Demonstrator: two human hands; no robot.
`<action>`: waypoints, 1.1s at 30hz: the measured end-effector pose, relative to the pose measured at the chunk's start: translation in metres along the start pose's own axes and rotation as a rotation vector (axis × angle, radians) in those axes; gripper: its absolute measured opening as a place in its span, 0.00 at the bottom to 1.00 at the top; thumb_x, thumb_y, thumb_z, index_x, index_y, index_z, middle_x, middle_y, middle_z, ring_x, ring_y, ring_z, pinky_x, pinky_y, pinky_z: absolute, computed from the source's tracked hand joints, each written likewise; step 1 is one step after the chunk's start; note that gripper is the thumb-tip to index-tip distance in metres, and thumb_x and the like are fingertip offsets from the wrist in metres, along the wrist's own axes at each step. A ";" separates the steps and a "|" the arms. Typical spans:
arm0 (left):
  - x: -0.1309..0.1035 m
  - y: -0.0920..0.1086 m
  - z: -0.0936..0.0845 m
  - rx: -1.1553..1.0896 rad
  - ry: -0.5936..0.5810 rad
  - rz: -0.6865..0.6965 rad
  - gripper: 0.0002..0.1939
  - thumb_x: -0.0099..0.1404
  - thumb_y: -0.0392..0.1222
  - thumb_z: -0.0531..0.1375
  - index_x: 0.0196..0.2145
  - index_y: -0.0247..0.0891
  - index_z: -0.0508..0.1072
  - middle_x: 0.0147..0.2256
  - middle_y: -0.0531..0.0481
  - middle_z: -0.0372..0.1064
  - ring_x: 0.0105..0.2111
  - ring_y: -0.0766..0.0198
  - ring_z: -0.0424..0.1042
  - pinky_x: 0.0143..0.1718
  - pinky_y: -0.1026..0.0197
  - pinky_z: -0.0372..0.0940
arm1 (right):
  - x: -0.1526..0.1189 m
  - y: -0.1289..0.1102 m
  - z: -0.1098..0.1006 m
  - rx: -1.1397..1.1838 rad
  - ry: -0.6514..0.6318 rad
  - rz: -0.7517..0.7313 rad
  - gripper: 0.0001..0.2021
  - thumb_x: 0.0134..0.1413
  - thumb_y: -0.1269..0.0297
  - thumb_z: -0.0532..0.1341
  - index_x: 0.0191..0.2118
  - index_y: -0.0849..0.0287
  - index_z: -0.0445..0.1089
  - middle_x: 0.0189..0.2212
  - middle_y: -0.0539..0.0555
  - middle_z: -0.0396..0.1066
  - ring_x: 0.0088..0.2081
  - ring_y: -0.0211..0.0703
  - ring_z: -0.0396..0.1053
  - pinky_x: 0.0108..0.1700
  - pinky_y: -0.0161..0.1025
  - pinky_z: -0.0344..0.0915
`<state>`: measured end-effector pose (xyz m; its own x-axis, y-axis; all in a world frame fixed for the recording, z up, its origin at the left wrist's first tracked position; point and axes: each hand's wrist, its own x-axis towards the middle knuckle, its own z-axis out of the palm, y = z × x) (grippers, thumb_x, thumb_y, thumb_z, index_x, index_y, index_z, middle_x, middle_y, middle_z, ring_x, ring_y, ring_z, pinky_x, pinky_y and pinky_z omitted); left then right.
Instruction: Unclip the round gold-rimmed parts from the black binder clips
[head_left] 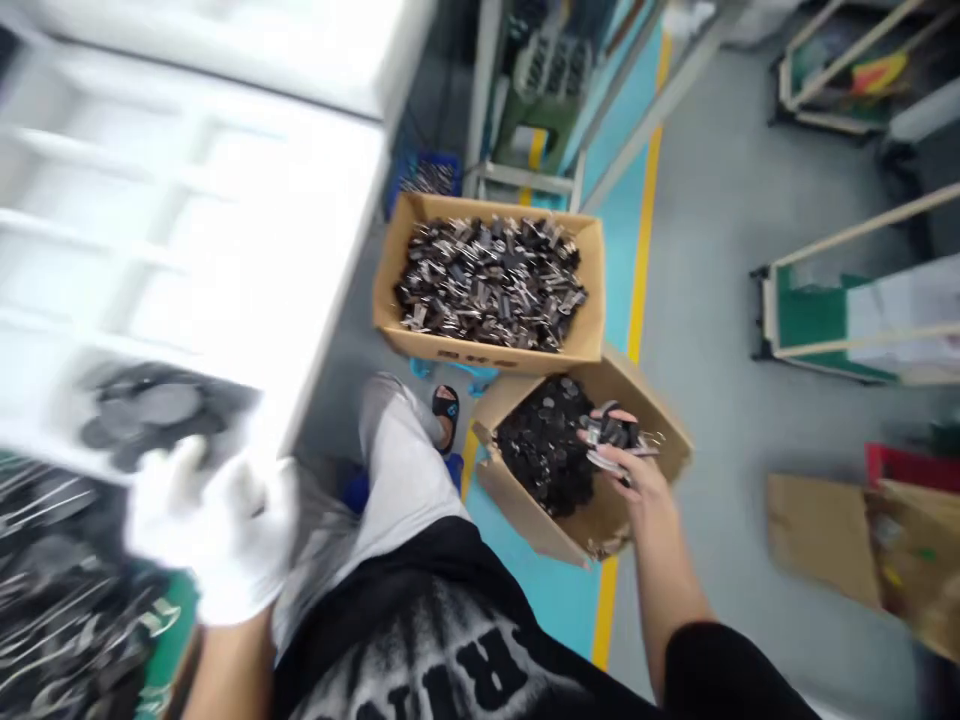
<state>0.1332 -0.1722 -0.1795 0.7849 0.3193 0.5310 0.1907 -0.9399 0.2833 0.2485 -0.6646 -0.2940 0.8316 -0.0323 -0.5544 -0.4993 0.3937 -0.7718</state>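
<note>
My left hand [214,525], in a white glove and blurred, is at the front edge of a white compartment tray [330,210]. Its fingers look apart, and I see nothing held in them. Dark round pieces [161,410] lie in the tray compartment just beyond the fingertips. Over on the right, my bare right hand [630,465] is closed around several black clips [619,432] with silvery metal parts. It is over an open cardboard box [660,410], which holds a heap of small black pieces [547,440].
Another cardboard box [487,355] full of black and silver clips [491,285] adjoins the first. At lower left, dark pieces with metal wires [60,580] lie on a green surface. A metal frame [532,178] stands behind. Carts [825,320] and flattened cardboard [821,530] are at right.
</note>
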 end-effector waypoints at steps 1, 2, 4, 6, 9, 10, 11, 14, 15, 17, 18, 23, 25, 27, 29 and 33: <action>-0.001 0.001 -0.003 0.123 0.097 0.100 0.19 0.52 0.45 0.76 0.39 0.42 0.76 0.63 0.41 0.69 0.67 0.33 0.61 0.67 0.27 0.54 | -0.009 -0.011 0.019 -0.075 -0.030 -0.023 0.35 0.27 0.72 0.79 0.48 0.48 0.72 0.48 0.53 0.78 0.29 0.40 0.78 0.11 0.21 0.53; 0.000 0.004 -0.005 0.191 0.129 0.182 0.18 0.52 0.45 0.76 0.38 0.39 0.76 0.60 0.38 0.71 0.66 0.34 0.64 0.65 0.31 0.60 | -0.015 -0.020 0.040 -0.147 -0.075 -0.034 0.35 0.28 0.71 0.79 0.48 0.46 0.72 0.49 0.54 0.77 0.35 0.45 0.80 0.12 0.21 0.55; 0.002 0.012 -0.009 0.239 0.201 0.193 0.16 0.55 0.44 0.75 0.38 0.37 0.77 0.57 0.34 0.73 0.64 0.37 0.66 0.63 0.36 0.64 | -0.023 -0.034 0.088 -0.237 -0.228 -0.006 0.33 0.31 0.69 0.80 0.48 0.45 0.72 0.51 0.55 0.77 0.33 0.44 0.79 0.13 0.22 0.57; 0.002 0.022 -0.012 0.218 0.202 0.113 0.13 0.59 0.43 0.72 0.39 0.36 0.77 0.58 0.33 0.72 0.65 0.39 0.65 0.64 0.37 0.63 | -0.029 -0.040 0.145 -0.241 -0.443 0.082 0.32 0.35 0.68 0.79 0.49 0.45 0.71 0.52 0.56 0.76 0.22 0.32 0.69 0.10 0.22 0.52; -0.003 0.036 -0.017 0.157 0.224 0.021 0.20 0.64 0.43 0.68 0.52 0.34 0.75 0.63 0.28 0.65 0.68 0.38 0.61 0.64 0.36 0.62 | -0.043 -0.043 0.235 -0.162 -0.772 0.220 0.32 0.37 0.68 0.77 0.49 0.44 0.68 0.53 0.56 0.74 0.20 0.29 0.65 0.08 0.21 0.42; -0.004 0.039 -0.019 0.103 0.250 0.017 0.25 0.65 0.42 0.66 0.58 0.33 0.71 0.65 0.26 0.62 0.69 0.38 0.59 0.65 0.36 0.61 | -0.049 -0.044 0.265 -0.128 -0.874 0.238 0.32 0.36 0.68 0.77 0.49 0.43 0.67 0.53 0.55 0.72 0.26 0.34 0.71 0.09 0.20 0.41; -0.005 0.043 -0.021 0.045 0.279 0.021 0.29 0.66 0.41 0.65 0.62 0.31 0.67 0.66 0.25 0.61 0.70 0.38 0.58 0.65 0.36 0.61 | -0.056 -0.045 0.294 -0.097 -0.978 0.234 0.33 0.36 0.68 0.77 0.49 0.42 0.66 0.53 0.54 0.71 0.32 0.39 0.76 0.09 0.19 0.42; -0.003 0.044 -0.029 -0.051 0.337 0.007 0.31 0.69 0.38 0.60 0.67 0.30 0.62 0.66 0.25 0.60 0.71 0.41 0.57 0.67 0.36 0.60 | -0.073 -0.051 0.381 -0.145 -1.320 0.076 0.30 0.41 0.68 0.75 0.49 0.42 0.64 0.52 0.52 0.69 0.37 0.43 0.77 0.11 0.22 0.49; -0.003 0.041 -0.031 -0.045 0.338 -0.011 0.30 0.69 0.37 0.60 0.67 0.30 0.63 0.65 0.26 0.61 0.71 0.41 0.58 0.68 0.36 0.60 | -0.075 -0.052 0.409 -0.224 -1.425 -0.037 0.30 0.42 0.70 0.74 0.50 0.43 0.64 0.51 0.52 0.70 0.34 0.40 0.75 0.13 0.24 0.54; -0.006 0.033 -0.034 -0.017 0.317 -0.028 0.28 0.69 0.35 0.60 0.65 0.31 0.65 0.64 0.26 0.63 0.70 0.42 0.59 0.68 0.36 0.61 | -0.075 -0.053 0.464 -0.373 -1.496 -0.342 0.27 0.42 0.71 0.73 0.50 0.49 0.68 0.43 0.51 0.70 0.32 0.37 0.71 0.21 0.29 0.64; -0.009 0.028 -0.034 -0.012 0.302 -0.025 0.27 0.69 0.34 0.60 0.64 0.30 0.66 0.63 0.27 0.64 0.69 0.43 0.61 0.67 0.37 0.62 | -0.072 -0.052 0.488 -0.441 -1.513 -0.510 0.25 0.40 0.72 0.72 0.48 0.52 0.69 0.42 0.51 0.69 0.36 0.39 0.71 0.29 0.34 0.69; -0.028 0.011 -0.037 -0.060 0.291 -0.027 0.25 0.69 0.28 0.57 0.63 0.30 0.66 0.60 0.28 0.66 0.67 0.45 0.64 0.66 0.38 0.64 | -0.049 -0.037 0.549 -0.723 -1.468 -1.044 0.25 0.36 0.74 0.67 0.46 0.55 0.72 0.48 0.54 0.64 0.50 0.50 0.66 0.56 0.50 0.65; -0.030 0.009 -0.037 -0.058 0.279 -0.003 0.25 0.69 0.29 0.57 0.63 0.30 0.67 0.60 0.29 0.66 0.67 0.45 0.64 0.66 0.38 0.64 | -0.048 -0.030 0.550 -0.860 -1.369 -1.150 0.24 0.40 0.73 0.66 0.48 0.54 0.70 0.52 0.55 0.61 0.48 0.48 0.65 0.53 0.49 0.65; -0.029 0.009 -0.037 -0.051 0.263 0.017 0.24 0.69 0.30 0.58 0.62 0.31 0.67 0.60 0.29 0.66 0.66 0.45 0.64 0.65 0.38 0.65 | -0.055 -0.024 0.548 -1.023 -1.268 -1.260 0.21 0.46 0.74 0.63 0.48 0.54 0.69 0.55 0.57 0.58 0.45 0.46 0.64 0.49 0.47 0.64; -0.028 0.010 -0.037 -0.040 0.256 0.020 0.24 0.69 0.31 0.58 0.62 0.32 0.67 0.60 0.30 0.66 0.66 0.45 0.64 0.65 0.38 0.65 | -0.063 -0.019 0.548 -1.193 -1.191 -1.367 0.18 0.51 0.77 0.60 0.48 0.55 0.68 0.57 0.58 0.58 0.43 0.46 0.64 0.47 0.47 0.62; -0.026 0.010 -0.035 -0.008 0.256 0.012 0.23 0.70 0.34 0.58 0.62 0.33 0.67 0.60 0.30 0.67 0.65 0.45 0.66 0.65 0.38 0.66 | -0.070 -0.013 0.561 -1.382 -1.199 -1.509 0.15 0.58 0.76 0.57 0.50 0.57 0.68 0.59 0.60 0.58 0.45 0.48 0.65 0.47 0.46 0.63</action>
<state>0.0944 -0.1853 -0.1626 0.6118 0.3296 0.7191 0.1768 -0.9430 0.2818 0.3331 -0.1522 -0.0704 0.0972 0.9376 0.3339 0.9642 -0.0055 -0.2652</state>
